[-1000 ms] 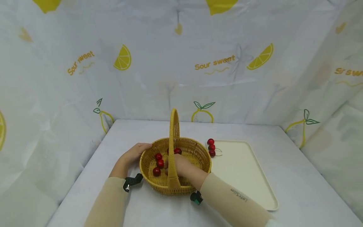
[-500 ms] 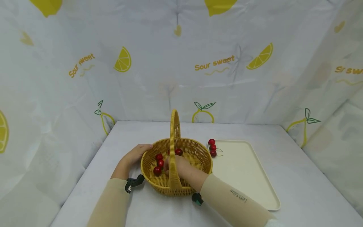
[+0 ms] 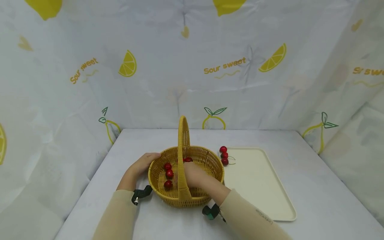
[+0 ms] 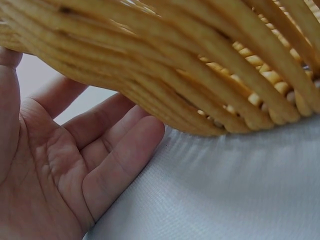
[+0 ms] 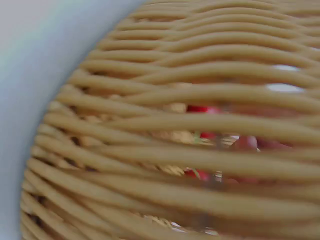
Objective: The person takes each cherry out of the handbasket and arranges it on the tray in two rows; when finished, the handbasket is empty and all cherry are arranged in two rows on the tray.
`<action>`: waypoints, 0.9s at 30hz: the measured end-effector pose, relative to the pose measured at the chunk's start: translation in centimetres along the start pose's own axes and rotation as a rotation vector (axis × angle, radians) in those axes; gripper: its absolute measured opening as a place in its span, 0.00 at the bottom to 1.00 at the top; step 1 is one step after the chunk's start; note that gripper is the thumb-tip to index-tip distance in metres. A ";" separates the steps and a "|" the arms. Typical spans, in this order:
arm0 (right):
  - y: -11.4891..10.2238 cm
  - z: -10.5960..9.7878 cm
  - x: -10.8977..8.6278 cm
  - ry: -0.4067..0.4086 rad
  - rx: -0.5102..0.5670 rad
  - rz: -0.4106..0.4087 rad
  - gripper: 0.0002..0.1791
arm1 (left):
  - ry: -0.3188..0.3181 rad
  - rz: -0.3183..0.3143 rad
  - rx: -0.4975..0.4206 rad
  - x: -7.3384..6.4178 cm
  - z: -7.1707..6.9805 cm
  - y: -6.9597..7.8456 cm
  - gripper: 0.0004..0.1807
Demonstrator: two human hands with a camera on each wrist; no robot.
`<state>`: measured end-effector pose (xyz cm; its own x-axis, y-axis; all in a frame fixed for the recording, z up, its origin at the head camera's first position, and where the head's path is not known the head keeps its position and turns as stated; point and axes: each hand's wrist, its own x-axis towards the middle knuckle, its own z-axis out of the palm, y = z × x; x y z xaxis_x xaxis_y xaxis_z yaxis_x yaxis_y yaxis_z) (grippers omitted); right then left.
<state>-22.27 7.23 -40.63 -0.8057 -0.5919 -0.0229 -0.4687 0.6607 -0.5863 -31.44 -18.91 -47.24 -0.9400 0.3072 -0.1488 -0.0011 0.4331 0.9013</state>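
Observation:
A yellow wicker basket (image 3: pixel 216 164) with a tall arched handle (image 3: pixel 181 150) stands mid-table, with several red cherries (image 3: pixel 169 173) inside, mostly on its left. My left hand (image 3: pixel 141 166) rests at the basket's left rim. In the left wrist view its extended fingers (image 4: pixel 120 160) lie against the woven wall (image 4: pixel 175 65). Reaching in from the right, my right hand (image 3: pixel 196 175) is low inside the basket, close to the cherries. The handle hides its fingertips, and I cannot tell whether they pinch a cherry. In the right wrist view red fruit (image 5: pixel 197 108) shows through the weave.
To the basket's right lies a cream rectangular tray (image 3: pixel 255 183). Three cherries with stems (image 3: pixel 224 161) sit in a row at its far left corner. A white cloth with lemon prints (image 3: pixel 168 83) hangs behind the table (image 3: pixel 312 186).
My right hand has shifted slightly right inside the basket, its forearm turning a little. The nearest cherry has moved a little toward me. My left hand stays at the rim.

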 end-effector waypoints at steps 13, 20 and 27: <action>1.7 -3.0 -4.5 0.184 0.225 0.115 0.03 | 0.020 -0.036 0.023 0.2 0.2 0.2 0.35; 2.7 -4.7 -6.2 0.264 0.292 0.144 0.02 | 0.019 -0.042 0.006 0.3 0.4 0.0 0.35; 3.2 -6.8 -7.4 0.306 0.306 0.156 0.04 | 0.038 -0.046 0.002 0.0 0.3 0.1 0.36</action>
<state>-20.22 16.85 -36.85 -0.9494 -0.3028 0.0833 -0.2422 0.5371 -0.8080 -31.31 -18.63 -47.32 -0.9513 0.2545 -0.1741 -0.0436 0.4479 0.8930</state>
